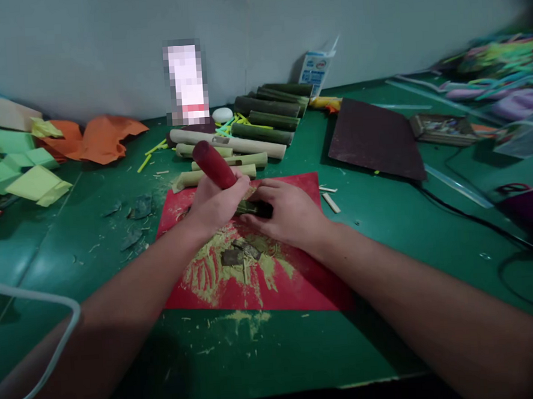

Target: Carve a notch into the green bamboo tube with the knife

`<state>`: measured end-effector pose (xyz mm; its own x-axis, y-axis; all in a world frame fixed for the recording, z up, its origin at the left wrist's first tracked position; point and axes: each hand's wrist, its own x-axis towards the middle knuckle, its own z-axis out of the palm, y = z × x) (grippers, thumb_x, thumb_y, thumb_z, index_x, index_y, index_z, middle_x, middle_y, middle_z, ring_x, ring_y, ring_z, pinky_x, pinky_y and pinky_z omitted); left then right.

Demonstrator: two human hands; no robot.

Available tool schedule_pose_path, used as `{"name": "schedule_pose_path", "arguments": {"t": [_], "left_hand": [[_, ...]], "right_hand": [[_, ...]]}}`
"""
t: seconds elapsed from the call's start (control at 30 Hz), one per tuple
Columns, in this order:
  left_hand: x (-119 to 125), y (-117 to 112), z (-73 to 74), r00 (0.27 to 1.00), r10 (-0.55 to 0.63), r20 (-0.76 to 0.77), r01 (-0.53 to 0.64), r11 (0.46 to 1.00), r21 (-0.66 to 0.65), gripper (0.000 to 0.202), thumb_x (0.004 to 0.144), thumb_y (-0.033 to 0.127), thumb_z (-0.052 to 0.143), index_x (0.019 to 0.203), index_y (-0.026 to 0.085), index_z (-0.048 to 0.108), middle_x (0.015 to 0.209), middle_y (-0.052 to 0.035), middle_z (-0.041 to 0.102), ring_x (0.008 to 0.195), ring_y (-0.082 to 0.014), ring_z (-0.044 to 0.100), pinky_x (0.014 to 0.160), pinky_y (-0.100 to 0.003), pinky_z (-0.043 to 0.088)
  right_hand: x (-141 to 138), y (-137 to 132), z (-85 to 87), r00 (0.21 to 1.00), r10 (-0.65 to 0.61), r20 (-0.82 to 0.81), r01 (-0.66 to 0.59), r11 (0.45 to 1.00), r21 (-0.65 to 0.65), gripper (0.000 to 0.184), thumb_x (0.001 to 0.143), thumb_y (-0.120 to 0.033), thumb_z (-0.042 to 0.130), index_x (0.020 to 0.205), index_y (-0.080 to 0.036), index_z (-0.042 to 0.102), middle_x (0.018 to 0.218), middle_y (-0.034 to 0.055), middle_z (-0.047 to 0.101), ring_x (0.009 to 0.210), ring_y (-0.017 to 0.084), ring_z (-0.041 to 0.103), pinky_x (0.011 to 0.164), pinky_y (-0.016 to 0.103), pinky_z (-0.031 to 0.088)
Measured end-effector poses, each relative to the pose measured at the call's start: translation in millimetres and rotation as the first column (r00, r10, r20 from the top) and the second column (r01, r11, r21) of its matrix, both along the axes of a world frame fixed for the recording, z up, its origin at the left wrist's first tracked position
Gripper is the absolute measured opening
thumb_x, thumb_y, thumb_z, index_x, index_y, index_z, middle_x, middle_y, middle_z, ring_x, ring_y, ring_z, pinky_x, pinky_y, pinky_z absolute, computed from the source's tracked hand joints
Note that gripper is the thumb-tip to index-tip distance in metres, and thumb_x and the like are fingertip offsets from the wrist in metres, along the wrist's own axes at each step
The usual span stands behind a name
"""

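Note:
My left hand [215,205] is closed round a tool with a dark red handle [214,164] that sticks up and away from me. My right hand [285,213] presses down on a short dark green bamboo piece [253,208], fingers curled over it. Both hands meet over a red mat [307,281] on the green table. Pale yellow-green shavings [217,275] and small dark bark scraps [234,255] lie on the mat just in front of the hands. The tool's working end is hidden between my hands.
Behind the mat lie peeled pale bamboo sticks [227,145] and a stack of dark green bamboo pieces [268,112]. Coloured paper scraps [25,172] lie left, a dark brown sheet [373,139] right, with cables [475,217] and a carton [315,70] by the wall.

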<state>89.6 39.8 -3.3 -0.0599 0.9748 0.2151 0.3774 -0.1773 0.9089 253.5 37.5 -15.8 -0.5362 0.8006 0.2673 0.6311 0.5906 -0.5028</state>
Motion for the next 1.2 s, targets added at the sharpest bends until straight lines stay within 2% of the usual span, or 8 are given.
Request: {"name": "schedule_pose_path", "arguments": {"t": [0.17,0.3,0.4,0.5,0.6,0.73,1.07,1.2], "left_hand": [[-3.4,-3.0,3.3,0.995,-0.073,-0.066,0.072,0.997,-0.010,0.024,0.080,0.033,0.059,0.060,0.022,0.050,0.063,0.0008,0.052,0.068,-0.0172,0.051,0.065,-0.032,0.043],[-6.6,-6.2,4.3,0.991,-0.127,-0.042,0.124,0.990,-0.065,0.026,0.076,0.034,0.060,0.057,0.022,0.048,0.059,0.0016,0.047,0.061,-0.0155,0.045,0.060,-0.031,0.039],[-6.1,-6.7,1.9,0.996,-0.082,0.030,0.084,0.992,-0.093,0.025,0.071,0.031,0.062,0.054,0.022,0.046,0.055,0.0025,0.042,0.057,-0.0139,0.040,0.055,-0.030,0.034],[-2.2,-5.4,0.5,0.993,-0.023,0.116,0.025,1.000,-0.016,0.026,0.073,0.027,0.058,0.052,0.021,0.044,0.055,0.0019,0.044,0.058,-0.0139,0.043,0.057,-0.030,0.037],[1.4,-3.7,1.3,0.996,-0.014,0.092,0.013,1.000,0.018,0.027,0.077,0.025,0.059,0.054,0.021,0.045,0.058,0.0018,0.047,0.060,-0.0143,0.046,0.061,-0.030,0.041],[1.8,-2.2,1.6,0.999,0.020,0.031,-0.019,0.999,-0.026,0.026,0.078,0.024,0.063,0.057,0.022,0.048,0.060,0.0026,0.047,0.063,-0.0149,0.048,0.063,-0.031,0.042],[-2.7,-2.6,2.5,0.995,-0.086,-0.057,0.084,0.995,-0.049,0.024,0.076,0.031,0.058,0.056,0.022,0.049,0.059,0.0014,0.049,0.064,-0.0165,0.049,0.061,-0.031,0.039],[-1.7,-7.8,7.6,0.996,-0.089,0.001,0.088,0.991,-0.100,0.024,0.069,0.031,0.059,0.052,0.022,0.045,0.054,0.0019,0.042,0.058,-0.0147,0.042,0.056,-0.030,0.036]], "right_hand": [[1.9,1.5,-1.3,0.999,0.022,-0.046,-0.023,1.000,-0.011,0.017,0.086,-0.030,0.071,0.093,-0.015,0.072,0.095,0.0108,0.071,0.087,0.023,0.064,0.077,0.034,0.047],[3.8,1.9,-2.3,0.996,0.037,-0.085,-0.040,0.998,-0.039,0.015,0.086,-0.030,0.072,0.088,-0.015,0.071,0.091,0.0086,0.068,0.082,0.020,0.062,0.073,0.032,0.045],[4.2,1.9,-2.8,0.994,0.051,-0.100,-0.056,0.997,-0.046,0.014,0.086,-0.029,0.071,0.089,-0.015,0.071,0.090,0.0079,0.068,0.081,0.019,0.062,0.073,0.032,0.045],[3.5,1.7,-2.3,0.997,0.036,-0.072,-0.038,0.999,-0.027,0.014,0.084,-0.029,0.072,0.087,-0.016,0.070,0.089,0.0081,0.067,0.080,0.019,0.060,0.071,0.032,0.044],[2.7,1.3,-1.3,0.998,0.026,-0.054,-0.026,1.000,-0.006,0.014,0.084,-0.029,0.072,0.088,-0.016,0.070,0.090,0.0081,0.067,0.081,0.020,0.060,0.072,0.032,0.044],[2.7,0.9,-1.1,0.999,0.027,-0.040,-0.027,1.000,0.003,0.016,0.084,-0.029,0.072,0.091,-0.015,0.071,0.092,0.0093,0.068,0.083,0.021,0.062,0.074,0.033,0.045],[3.1,1.6,-3.8,0.994,0.091,-0.058,-0.091,0.996,-0.009,0.014,0.087,-0.028,0.072,0.092,-0.015,0.072,0.097,0.0112,0.071,0.093,0.023,0.065,0.082,0.035,0.048],[4.6,0.1,-4.5,0.994,0.086,-0.067,-0.087,0.996,-0.012,0.014,0.088,-0.028,0.071,0.095,-0.016,0.072,0.095,0.0090,0.070,0.088,0.021,0.063,0.079,0.033,0.047]]}}
